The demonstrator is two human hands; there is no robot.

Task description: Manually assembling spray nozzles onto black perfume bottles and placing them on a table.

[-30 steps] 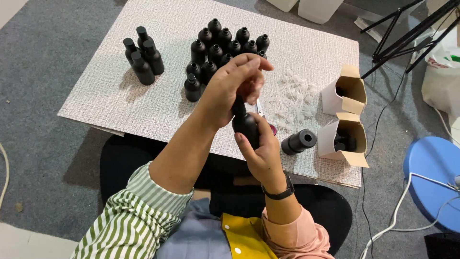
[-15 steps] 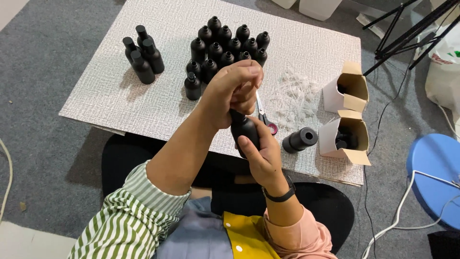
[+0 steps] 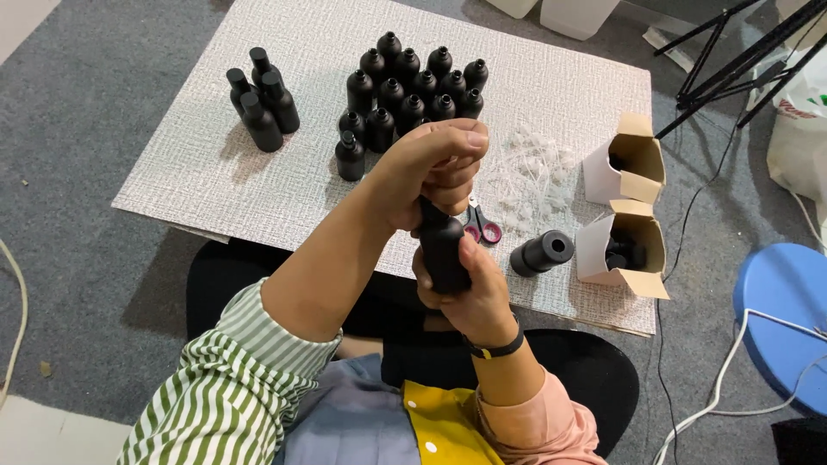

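My right hand (image 3: 472, 297), with a black band at the wrist, is wrapped around the body of a black bottle (image 3: 441, 248) held upright over my lap. My left hand (image 3: 431, 168) is closed over the bottle's top, hiding its neck. Both hands hang above the near edge of a white textured mat (image 3: 189, 185). Small scissors with red handles (image 3: 482, 229) lie on the mat just behind the bottle.
Several black bottles (image 3: 413, 86) stand clustered at the mat's middle, and a smaller group (image 3: 258, 108) at its left. A pile of small white plastic pieces (image 3: 530, 172), a lying black bottle (image 3: 543, 252) and two open cardboard boxes (image 3: 629, 159) (image 3: 624, 250) are on the right. A blue stool (image 3: 780, 319) stands beyond.
My hands and the bottle have stayed in nearly the same place. The fingers of my left hand have shifted and closed more tightly over the bottle's top.
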